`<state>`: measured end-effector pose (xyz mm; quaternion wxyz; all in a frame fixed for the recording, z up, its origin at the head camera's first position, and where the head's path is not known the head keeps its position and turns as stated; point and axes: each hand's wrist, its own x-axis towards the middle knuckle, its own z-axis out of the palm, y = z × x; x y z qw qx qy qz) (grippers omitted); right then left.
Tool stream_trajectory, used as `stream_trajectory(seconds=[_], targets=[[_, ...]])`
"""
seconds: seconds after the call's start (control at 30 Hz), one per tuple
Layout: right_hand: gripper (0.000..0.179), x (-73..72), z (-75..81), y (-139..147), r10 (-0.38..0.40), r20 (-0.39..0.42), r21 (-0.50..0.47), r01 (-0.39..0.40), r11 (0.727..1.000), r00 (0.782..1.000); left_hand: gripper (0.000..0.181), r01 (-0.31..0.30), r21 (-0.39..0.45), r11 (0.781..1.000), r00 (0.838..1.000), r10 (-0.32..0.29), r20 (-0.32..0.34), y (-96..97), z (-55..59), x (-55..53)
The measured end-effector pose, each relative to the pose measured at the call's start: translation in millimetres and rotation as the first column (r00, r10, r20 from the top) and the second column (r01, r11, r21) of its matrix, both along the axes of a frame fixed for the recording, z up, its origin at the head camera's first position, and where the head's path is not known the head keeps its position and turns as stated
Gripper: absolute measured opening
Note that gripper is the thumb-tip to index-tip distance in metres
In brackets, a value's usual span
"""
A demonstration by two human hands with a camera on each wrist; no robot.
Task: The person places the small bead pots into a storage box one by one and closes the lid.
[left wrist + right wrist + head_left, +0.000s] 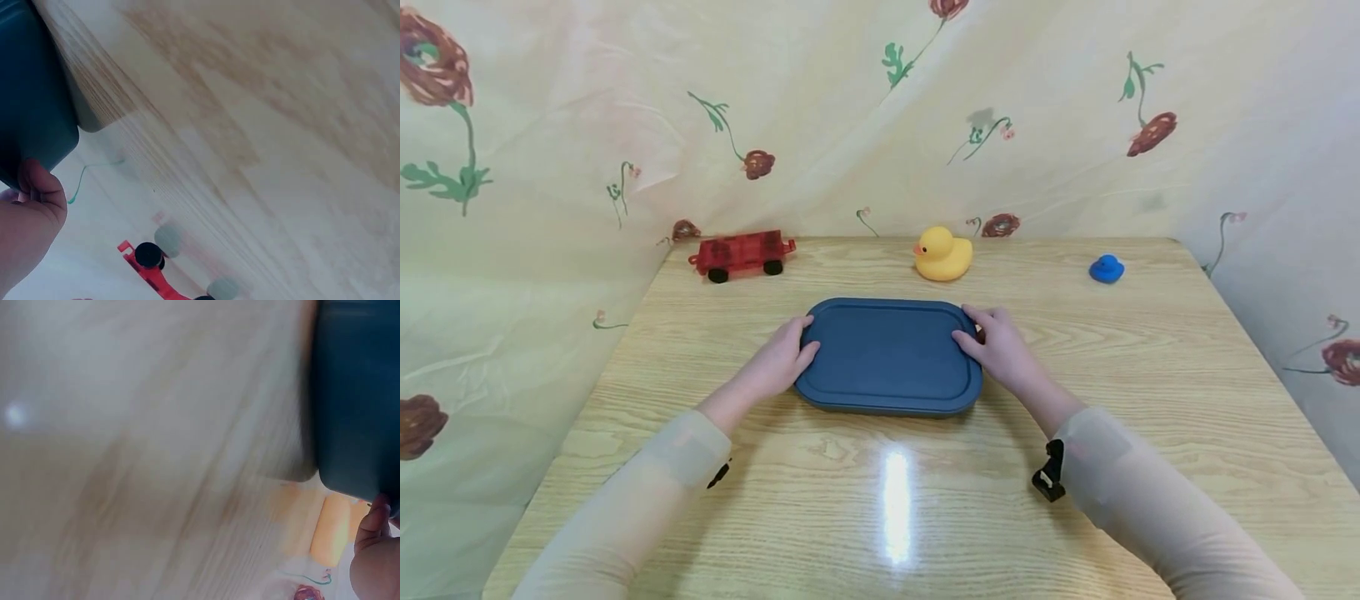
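Note:
A dark blue box (891,354) with rounded corners and a grooved, lid-like top is between the two hands in the middle of the table. My left hand (782,358) grips its left end, thumb over the top edge. At the opposite end my right hand (996,346) grips the box in the same way, thumb on the rim. Both wrist views show the box's dark side (37,94) and part of the hand at its corner. What is inside the box is hidden, and whether its underside touches the table I cannot tell.
Along the back of the wooden table (1150,433) stand a red toy wagon (742,255) with black wheels at left, a yellow rubber duck (943,254) in the middle and a small blue duck (1107,268) at right. A flower-patterned cloth (820,100) hangs behind.

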<state>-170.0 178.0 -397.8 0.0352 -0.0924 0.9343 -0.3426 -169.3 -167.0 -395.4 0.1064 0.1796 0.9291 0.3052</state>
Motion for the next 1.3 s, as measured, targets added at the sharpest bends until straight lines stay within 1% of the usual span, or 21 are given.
stream_trajectory(seconds=[0.2, 0.27, 0.37, 0.47, 0.53, 0.63, 0.77, 0.83, 0.9, 1.03, 1.1, 1.17, 1.3], targets=[[0.053, -0.2, -1.0, -0.8, 0.021, -0.063, 0.026, -0.019, 0.999, 0.998, 0.053, 0.002, 0.012, 1.000, 1.000, -0.003, 0.026, -0.4, -2.4, -1.1], [0.053, -0.8, -0.1, -0.4, 0.028, -0.061, 0.039, -0.026, 0.999, 0.998, 0.053, 0.009, -0.008, 1.000, 1.000, -0.009, 0.004, -1.3, -2.6, -1.6], [0.055, -1.7, 1.1, 1.9, 0.044, -0.043, 0.057, -0.041, 0.998, 0.998, 0.053, 0.012, -0.062, 0.998, 0.998, -0.016, -0.055, -2.6, -1.7, -2.0], [0.059, -2.1, 3.9, 4.7, 0.068, -0.022, 0.055, -0.066, 0.996, 0.997, 0.053, -0.003, -0.103, 0.995, 0.995, -0.007, -0.099, -4.2, 0.6, -2.1], [0.063, -2.1, 6.8, 6.7, 0.083, -0.015, 0.041, -0.082, 0.996, 0.996, 0.055, -0.008, -0.104, 0.995, 0.994, -0.004, -0.108, -5.2, 3.1, -2.3], [0.069, -1.3, 13.3, 9.4, 0.109, -0.022, 0.039, -0.108, 0.993, 0.994, 0.061, -0.003, -0.092, 0.996, 0.994, -0.007, -0.105, -6.8, 8.3, -2.9], [0.079, 2.5, 21.1, 11.5, 0.181, -0.058, 0.121, -0.173, 0.977, 0.982, 0.074, 0.046, -0.117, 0.992, 0.993, -0.059, -0.104, -8.0, 15.1, -3.7], [0.085, 6.2, 23.7, 12.3, 0.223, -0.063, 0.170, -0.210, 0.963, 0.973, 0.083, 0.083, -0.148, 0.986, 0.990, -0.098, -0.099, -7.5, 18.5, -3.6], [0.093, 10.4, 25.3, 12.7, 0.256, -0.059, 0.215, -0.238, 0.947, 0.965, 0.091, 0.126, -0.189, 0.974, 0.986, -0.145, -0.088, -6.9, 22.0, -2.9], [0.109, 16.7, 25.2, 13.9, 0.302, -0.047, 0.289, -0.277, 0.917, 0.952, 0.108, 0.196, -0.283, 0.939, 0.976, -0.216, -0.041, -5.7, 26.7, -1.2], [0.115, 18.8, 24.8, 14.5, 0.319, -0.038, 0.316, -0.292, 0.903, 0.947, 0.115, 0.213, -0.318, 0.924, 0.973, -0.229, -0.012, -5.8, 27.1, -0.7], [0.118, 20.5, 24.5, 14.7, 0.327, -0.023, 0.329, -0.302, 0.895, 0.945, 0.119, 0.219, -0.336, 0.916, 0.973, -0.230, 0.010, -5.8, 26.9, -0.7], [0.121, 22.3, 24.5, 15.6, 0.329, 0.019, 0.320, -0.317, 0.893, 0.944, 0.122, 0.227, -0.360, 0.905, 0.972, -0.232, 0.030, -4.9, 27.8, -0.1]])
